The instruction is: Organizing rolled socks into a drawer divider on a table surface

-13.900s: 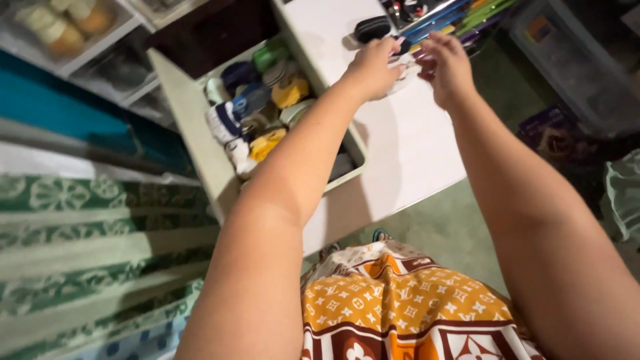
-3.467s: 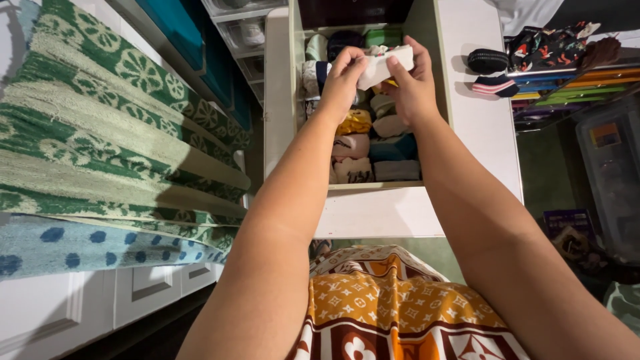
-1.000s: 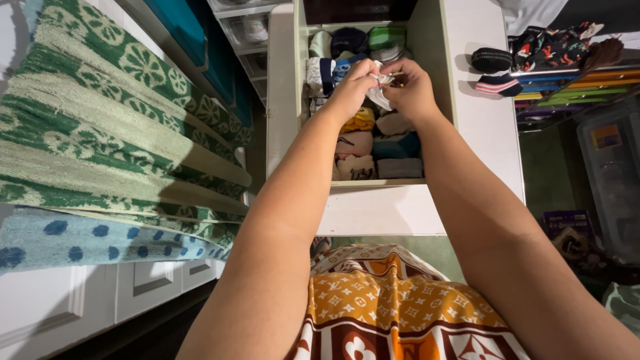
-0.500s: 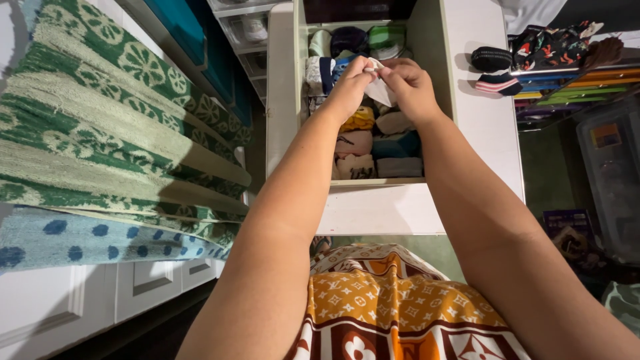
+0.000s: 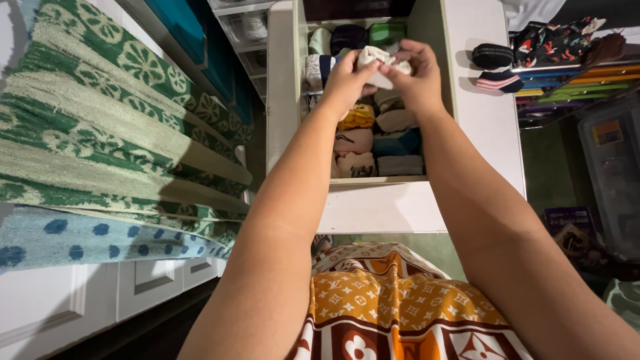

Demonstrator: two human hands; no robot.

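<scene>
Both my hands hold a small white folded sock (image 5: 379, 61) above an open pale drawer (image 5: 283, 100). My left hand (image 5: 345, 79) pinches its left end and my right hand (image 5: 417, 75) grips its right end. The drawer below is packed with several rolled socks: yellow (image 5: 358, 117), pink (image 5: 353, 142), teal (image 5: 399, 143), grey (image 5: 400, 165), and green (image 5: 387, 32) at the far end. The socks straight under my hands are hidden.
A white tabletop (image 5: 480, 127) right of the drawer carries a black rolled sock (image 5: 492, 55) and a striped one (image 5: 500, 81). Coloured folders (image 5: 573, 83) and a patterned pouch (image 5: 553, 39) lie further right. Folded green patterned towels (image 5: 100, 133) are stacked at left.
Over the last second my hands lifted the white sock a little higher above the drawer and pulled it out wider between them. Much earlier they were over the white tabletop.
</scene>
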